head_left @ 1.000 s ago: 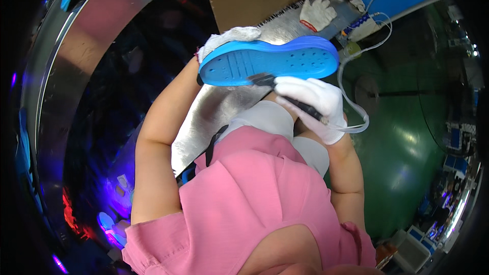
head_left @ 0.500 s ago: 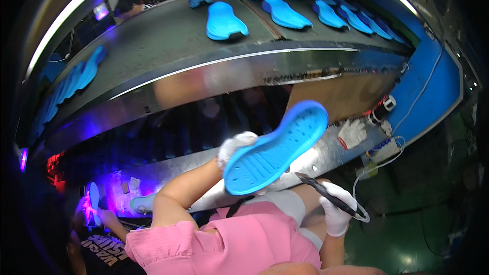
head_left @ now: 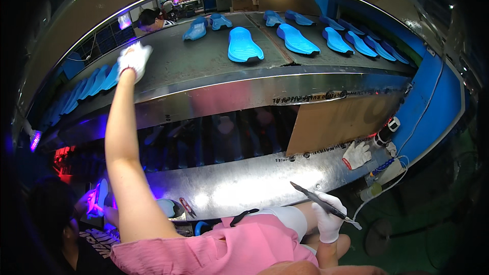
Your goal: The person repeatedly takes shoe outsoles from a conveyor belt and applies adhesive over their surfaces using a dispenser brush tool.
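Note:
My left hand, in a white glove, reaches out over the dark conveyor belt. Its fingers look stretched out, with nothing visible in them. Just left of it, several blue shoe soles stand in a tilted row along the belt. My right hand, also gloved in white, is closed round a black pen-shaped tool above my lap. The tool's narrow tip points up and left, over the near edge of the metal shelf, and a white cord runs near its rear end.
More blue soles lie on the belt to the right. On the shelf are a white glove and red-handled snips. Brown cardboard leans below the belt. Another person sits at the left, holding a sole under purple light.
My left hand has moved from in front of me, where it held a blue sole, up and left over the belt; that sole is out of it. My right hand keeps the black tool.

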Available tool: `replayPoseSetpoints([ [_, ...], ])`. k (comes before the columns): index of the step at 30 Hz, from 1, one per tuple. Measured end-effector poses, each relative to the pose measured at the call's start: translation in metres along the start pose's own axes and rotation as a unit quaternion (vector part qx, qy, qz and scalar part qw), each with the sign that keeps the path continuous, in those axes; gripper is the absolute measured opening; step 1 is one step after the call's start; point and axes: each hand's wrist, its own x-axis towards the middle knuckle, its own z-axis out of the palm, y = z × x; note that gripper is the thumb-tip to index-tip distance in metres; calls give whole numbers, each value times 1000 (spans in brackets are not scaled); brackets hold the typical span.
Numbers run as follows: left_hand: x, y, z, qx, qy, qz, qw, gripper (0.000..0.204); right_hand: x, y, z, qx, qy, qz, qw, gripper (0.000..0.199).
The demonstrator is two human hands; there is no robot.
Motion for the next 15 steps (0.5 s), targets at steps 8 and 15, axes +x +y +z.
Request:
replayPoseSetpoints([
  [8, -15, -131, 3, 186, -92, -131, 970, 37, -1, 3, 7, 18, 15, 108, 994, 31],
  [15, -111, -22, -17, -613, 102, 12, 783, 25, -14, 27, 1, -1, 120, 105, 987, 24],
])
